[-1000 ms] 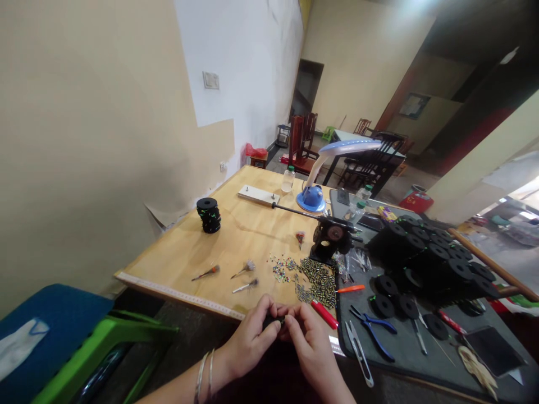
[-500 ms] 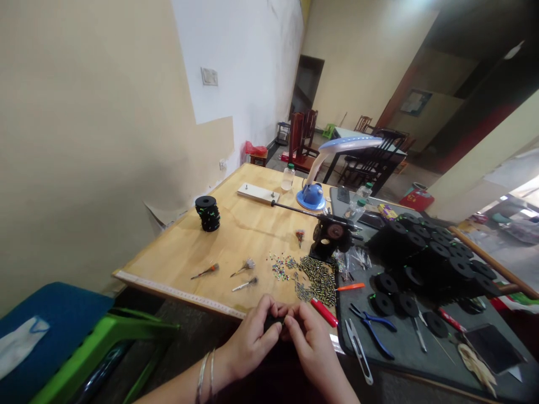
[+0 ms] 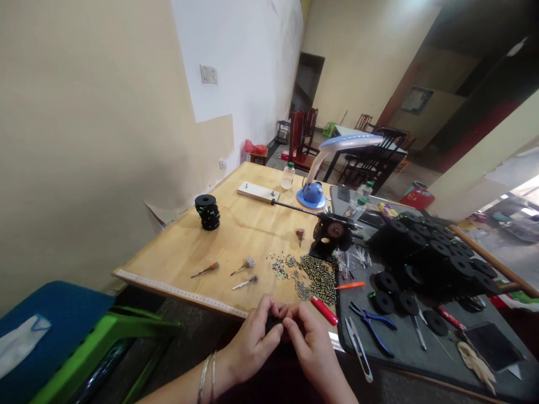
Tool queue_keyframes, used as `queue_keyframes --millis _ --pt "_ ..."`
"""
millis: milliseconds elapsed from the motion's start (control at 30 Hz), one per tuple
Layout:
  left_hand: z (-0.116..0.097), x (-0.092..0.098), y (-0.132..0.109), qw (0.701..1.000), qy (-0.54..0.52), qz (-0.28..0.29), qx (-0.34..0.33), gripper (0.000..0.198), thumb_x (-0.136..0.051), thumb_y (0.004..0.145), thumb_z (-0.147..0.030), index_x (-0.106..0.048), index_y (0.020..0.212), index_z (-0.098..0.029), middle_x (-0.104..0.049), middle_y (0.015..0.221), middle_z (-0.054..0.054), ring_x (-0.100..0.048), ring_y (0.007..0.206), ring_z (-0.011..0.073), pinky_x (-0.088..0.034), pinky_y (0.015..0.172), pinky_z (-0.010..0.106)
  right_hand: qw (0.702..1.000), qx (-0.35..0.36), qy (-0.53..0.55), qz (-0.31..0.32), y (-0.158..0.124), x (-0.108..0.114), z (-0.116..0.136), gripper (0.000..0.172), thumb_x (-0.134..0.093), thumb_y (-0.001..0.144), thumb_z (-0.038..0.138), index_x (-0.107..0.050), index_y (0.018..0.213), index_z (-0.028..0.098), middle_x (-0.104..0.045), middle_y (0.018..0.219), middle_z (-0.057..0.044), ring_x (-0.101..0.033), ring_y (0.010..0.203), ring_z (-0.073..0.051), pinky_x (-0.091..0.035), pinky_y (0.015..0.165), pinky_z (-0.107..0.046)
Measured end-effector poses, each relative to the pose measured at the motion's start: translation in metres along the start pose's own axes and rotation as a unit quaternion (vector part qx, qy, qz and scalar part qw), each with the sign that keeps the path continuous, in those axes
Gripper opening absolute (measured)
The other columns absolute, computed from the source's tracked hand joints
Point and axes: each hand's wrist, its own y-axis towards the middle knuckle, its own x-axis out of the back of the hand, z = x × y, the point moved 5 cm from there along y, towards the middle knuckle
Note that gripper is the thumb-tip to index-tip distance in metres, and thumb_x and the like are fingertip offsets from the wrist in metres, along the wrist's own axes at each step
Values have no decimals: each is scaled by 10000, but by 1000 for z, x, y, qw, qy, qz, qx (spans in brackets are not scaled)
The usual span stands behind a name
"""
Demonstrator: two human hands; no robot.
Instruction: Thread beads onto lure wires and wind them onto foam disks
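Low in the middle, at the table's front edge, my two hands meet fingertip to fingertip. My left hand (image 3: 257, 336) is closed round a black foam spool (image 3: 273, 323), of which only a dark part shows between thumb and fingers. My right hand (image 3: 309, 339) pinches thumb against forefinger right beside it; what sits in that pinch is hidden. Just beyond the hands lie a red tube-shaped object (image 3: 324, 311) and a heap of small striped metallic pieces (image 3: 320, 278). Coloured beads (image 3: 281, 266) are scattered to the left of the heap.
A stack of black spools (image 3: 207, 213) stands at left, with thin brushes (image 3: 206, 270) nearer. A black hand-cranked device (image 3: 330, 235) and blue lamp (image 3: 310, 195) stand behind. On the dark mat lie blue pliers (image 3: 377, 331), thread snips (image 3: 359, 350) and many black spools (image 3: 421, 247).
The fingers have shifted slightly, and a tiny green spot by my right thumb no longer shows. Both hands stay in the same place, and the table items have not moved.
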Motion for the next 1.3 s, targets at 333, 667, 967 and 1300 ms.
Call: queue_keyframes --millis 333,667,967,1300 --pt "4 2 1 1000 1 3 23 95 -471 817 -211 -399 879 -214 -458 840 2 -448 794 183 -400 761 314 961 -111 251 -14 -4 -7 -31 279 -583 860 469 -594 861 191 -601 758 -11 -585 588 -149 -504 578 -277" --pt "5 3 2 999 -17 18 36 88 -458 828 -223 -373 853 -221 -426 816 -18 -434 785 165 -393 753 303 951 -115 286 -5 3 -7 -33 288 -700 780 446 -614 771 171 -619 882 -34 -559 548 -100 -462 494 -219" --pt "8 3 3 999 -24 19 37 93 -451 819 -210 -365 851 -224 -413 808 -27 -425 770 156 -395 738 296 953 -124 276 -22 4 -8 -36 326 -696 773 478 -603 749 166 -627 873 -41 -550 541 -100 -449 491 -218" --pt "2 4 5 999 -43 16 27 82 -450 823 -206 -374 845 -226 -421 799 -27 -414 771 156 -389 742 293 960 -100 261 5 4 -8 -32 301 -675 804 441 -581 732 164 -624 986 -69 -535 570 -93 -439 509 -214"
